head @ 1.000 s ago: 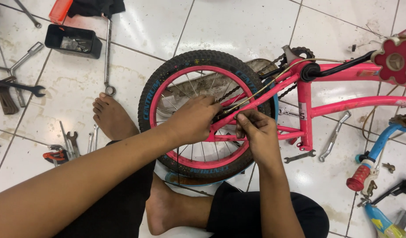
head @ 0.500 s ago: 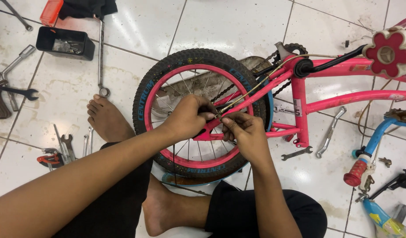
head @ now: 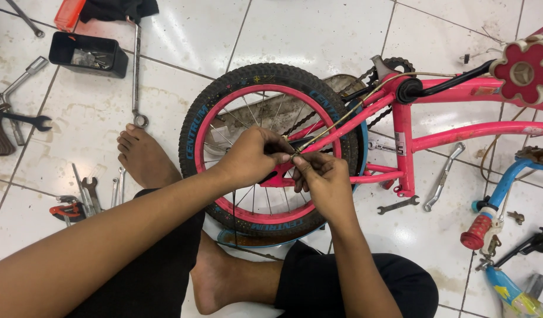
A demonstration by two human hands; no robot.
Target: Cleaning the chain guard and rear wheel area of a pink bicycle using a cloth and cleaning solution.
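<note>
A small pink bicycle frame [head: 460, 126] lies on its side on the white tiled floor. Its rear wheel [head: 271, 147], black tyre with pink rim, is in front of me. My left hand [head: 251, 156] and my right hand [head: 318, 176] meet at the wheel's hub. Both pinch the end of a thin brass-coloured cable [head: 342, 118] that runs up along the frame stay. The chain and sprocket [head: 395, 65] show behind the wheel. A pink flower-shaped part [head: 522, 70] sits at the upper right.
Spanners lie by the frame [head: 442, 176] and at the left [head: 24, 121]. A black parts tray [head: 86, 54] stands top left, a long wrench [head: 136, 70] beside it. Small tools [head: 83, 197] lie near my bare foot [head: 145, 159]. A blue bicycle part [head: 501, 200] is at the right.
The view has shifted slightly. My hands have drawn closer together at the hub, and both now pinch the cable end.
</note>
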